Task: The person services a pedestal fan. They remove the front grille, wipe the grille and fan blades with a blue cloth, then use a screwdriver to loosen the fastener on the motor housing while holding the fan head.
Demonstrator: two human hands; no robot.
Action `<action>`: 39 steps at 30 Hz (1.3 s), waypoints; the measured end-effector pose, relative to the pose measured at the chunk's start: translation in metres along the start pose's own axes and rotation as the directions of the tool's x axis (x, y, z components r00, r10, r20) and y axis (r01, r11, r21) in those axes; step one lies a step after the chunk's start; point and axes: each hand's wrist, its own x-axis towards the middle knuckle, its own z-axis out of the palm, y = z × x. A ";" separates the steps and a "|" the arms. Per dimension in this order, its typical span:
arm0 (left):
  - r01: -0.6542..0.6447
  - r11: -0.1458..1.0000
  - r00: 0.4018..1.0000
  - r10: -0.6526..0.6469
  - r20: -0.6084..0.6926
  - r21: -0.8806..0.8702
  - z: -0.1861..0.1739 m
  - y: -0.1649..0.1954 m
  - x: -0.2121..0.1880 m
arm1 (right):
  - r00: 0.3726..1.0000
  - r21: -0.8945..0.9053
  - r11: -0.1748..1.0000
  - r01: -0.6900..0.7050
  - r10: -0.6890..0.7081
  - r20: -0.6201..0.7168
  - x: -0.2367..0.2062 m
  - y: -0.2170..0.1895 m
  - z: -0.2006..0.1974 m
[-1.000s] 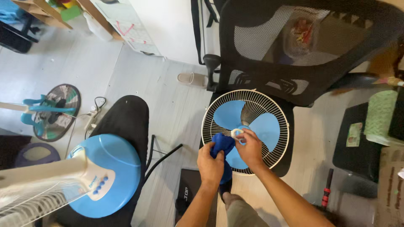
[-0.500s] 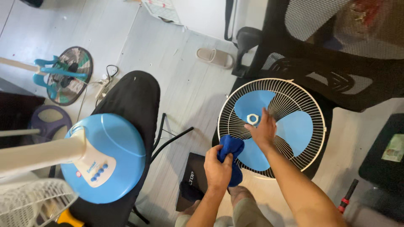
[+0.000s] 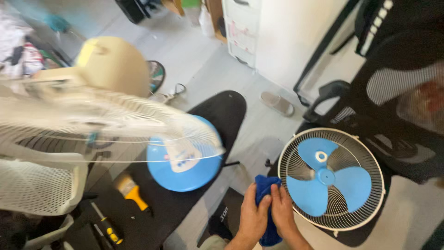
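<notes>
Far to the left of the fan head, a cream-coloured fan fills the near view, blurred, with a white mesh guard below it. Closer to the fan head, but still well to its left, a round blue fan base with a pale control panel rests on a long black mat, and a brush with a yellow handle and a screwdriver lie beside that base on its lower left.

Just left of the fan head's rim, the left hand and the right hand are pressed together around a dark blue cloth. Both hands are closed on it, fingers curled over the bunched fabric, which sticks out above the fingers and hangs down below the palms. The cloth's top edge sits just beside the wire cage; whether it touches the cage I cannot tell.

The fan head itself lies flat on the floor, face up: a round white wire cage holding three light blue blades that spread from a blue hub, with a small white ring on the upper blade. Behind and to the right of it stands a black mesh chair, and a grey slipper lies on the floor above it.
</notes>
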 end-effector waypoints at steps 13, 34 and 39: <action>0.220 0.841 0.713 -0.484 -0.507 -0.493 -0.318 0.017 0.049 | 0.265 -0.435 0.167 0.885 -0.948 0.175 -0.190 -0.272 0.170; 0.245 0.717 0.931 -0.362 -0.049 -0.652 -0.425 0.077 0.088 | 0.153 -0.372 0.015 0.928 -0.927 0.343 -0.180 -0.306 0.316; 0.271 0.741 0.953 -0.296 0.063 -0.614 -0.427 0.072 0.082 | 0.165 -0.339 0.048 0.940 -0.932 0.324 -0.179 -0.301 0.316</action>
